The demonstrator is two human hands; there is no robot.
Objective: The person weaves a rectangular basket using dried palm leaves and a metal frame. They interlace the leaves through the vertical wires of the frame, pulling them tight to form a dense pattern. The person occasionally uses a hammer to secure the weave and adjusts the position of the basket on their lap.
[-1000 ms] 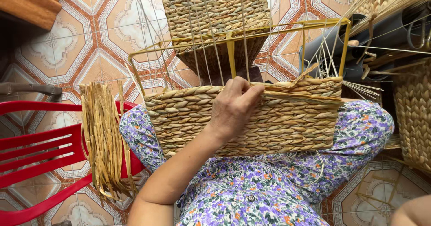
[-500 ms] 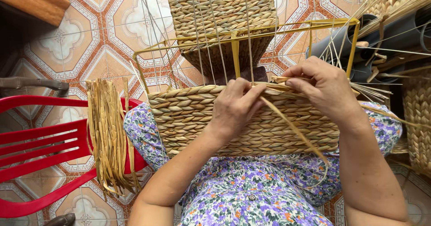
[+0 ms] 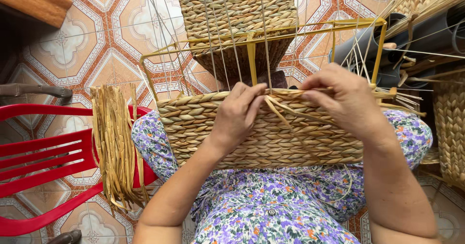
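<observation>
At nine o'clock a red plastic chair point(image 3: 43, 152) stands on the patterned floor tiles point(image 3: 97, 40), with a bundle of dried straw strands point(image 3: 114, 144) draped over its edge. Just right of it, a half-woven basket point(image 3: 271, 137) rests on the person's lap, its yellow wire frame point(image 3: 252, 43) rising toward twelve o'clock. The left hand point(image 3: 237, 115) presses flat on the woven wall at the centre, fingers together, fingertips curled over the top row beside a loose weaving strand point(image 3: 290, 115). The right hand point(image 3: 346, 98), at two o'clock, pinches that strand between thumb and fingers at the basket's upper edge. A finished woven basket point(image 3: 237, 11) sits behind the frame at twelve o'clock. Another woven basket point(image 3: 450, 127) stands at three o'clock.
</observation>
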